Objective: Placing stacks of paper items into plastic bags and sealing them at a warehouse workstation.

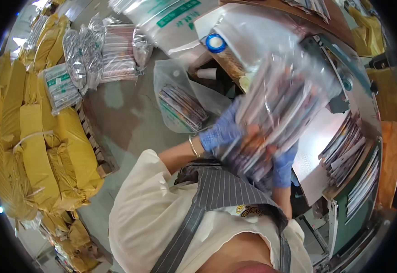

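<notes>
Bagged stacks (116, 52) on grey floor (130, 123)

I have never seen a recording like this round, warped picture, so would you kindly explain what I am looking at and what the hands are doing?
There is no machine here: a person wears a wide fisheye camera on the head, looking down, which bends straight edges near the rim. The cream sleeve and striped apron at the bottom are the person's own. Both hands wear blue gloves. The left hand and right hand together grip a clear plastic bag stuffed with flat printed packets, blurred by motion. To the right, a shiny metal worktop bears stacks of similar flat packets. On the grey floor lies another clear bag of packets, with yellow wrapped bundles piled at the left.
</notes>
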Tool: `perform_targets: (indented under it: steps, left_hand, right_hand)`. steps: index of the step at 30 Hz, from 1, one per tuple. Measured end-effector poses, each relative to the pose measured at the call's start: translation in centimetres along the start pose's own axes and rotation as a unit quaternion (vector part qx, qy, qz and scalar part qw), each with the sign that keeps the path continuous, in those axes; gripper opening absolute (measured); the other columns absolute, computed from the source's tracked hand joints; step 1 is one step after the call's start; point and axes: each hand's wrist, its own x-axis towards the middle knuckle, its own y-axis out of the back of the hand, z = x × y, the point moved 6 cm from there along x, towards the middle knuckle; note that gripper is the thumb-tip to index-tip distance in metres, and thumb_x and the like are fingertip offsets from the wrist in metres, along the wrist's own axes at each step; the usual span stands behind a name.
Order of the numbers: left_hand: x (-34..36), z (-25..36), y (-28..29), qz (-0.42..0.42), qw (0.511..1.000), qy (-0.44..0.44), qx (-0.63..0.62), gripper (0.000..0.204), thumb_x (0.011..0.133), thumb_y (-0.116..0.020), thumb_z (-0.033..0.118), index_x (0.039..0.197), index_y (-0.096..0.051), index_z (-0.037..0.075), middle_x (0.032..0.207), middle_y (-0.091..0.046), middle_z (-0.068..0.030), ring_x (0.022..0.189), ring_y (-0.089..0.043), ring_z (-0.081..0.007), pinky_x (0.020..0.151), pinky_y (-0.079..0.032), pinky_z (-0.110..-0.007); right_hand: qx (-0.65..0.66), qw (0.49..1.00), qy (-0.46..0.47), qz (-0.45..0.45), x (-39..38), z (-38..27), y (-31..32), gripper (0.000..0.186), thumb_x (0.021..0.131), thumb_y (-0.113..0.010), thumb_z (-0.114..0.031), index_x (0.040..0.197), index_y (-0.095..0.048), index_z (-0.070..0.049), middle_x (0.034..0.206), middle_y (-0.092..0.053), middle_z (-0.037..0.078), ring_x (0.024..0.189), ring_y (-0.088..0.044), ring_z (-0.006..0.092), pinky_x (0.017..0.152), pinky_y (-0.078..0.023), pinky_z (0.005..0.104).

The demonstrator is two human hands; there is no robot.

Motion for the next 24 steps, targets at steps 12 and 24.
perform_targets:
  steps: [12,24]
  left_hand:
    - [3.9,8.7,27.2,-0.078,0.975,0.122,-0.171,0.035,0.092,-0.039,0.031,0.115,-0.052,0.009,0.102,-0.056,-0.0051,0.091,-0.052,-0.0135,0.083,-0.042,-0.029]
    - [0.0,12.9,34.2,0.126,0.959,0.225,0.116,0.029,0.086,-0.053,0.024,0.111,-0.055,0.009,0.092,-0.059,-0.0014,0.081,-0.056,-0.0113,0.072,-0.048,-0.028]
  right_hand:
    - [-0.084,0.923,0.351,-0.135,3.8,0.0,-25.4,0.067,0.056,-0.076,-0.014,0.113,-0.043,0.001,0.106,-0.051,0.012,0.092,-0.053,0.0232,0.084,-0.043,0.033]
    - [-0.399,0.862,0.171,-0.262,9.6,5.1,-23.7,0.06,0.057,-0.076,-0.02,0.107,-0.048,-0.003,0.088,-0.061,0.015,0.078,-0.061,0.0296,0.069,-0.049,0.0345]
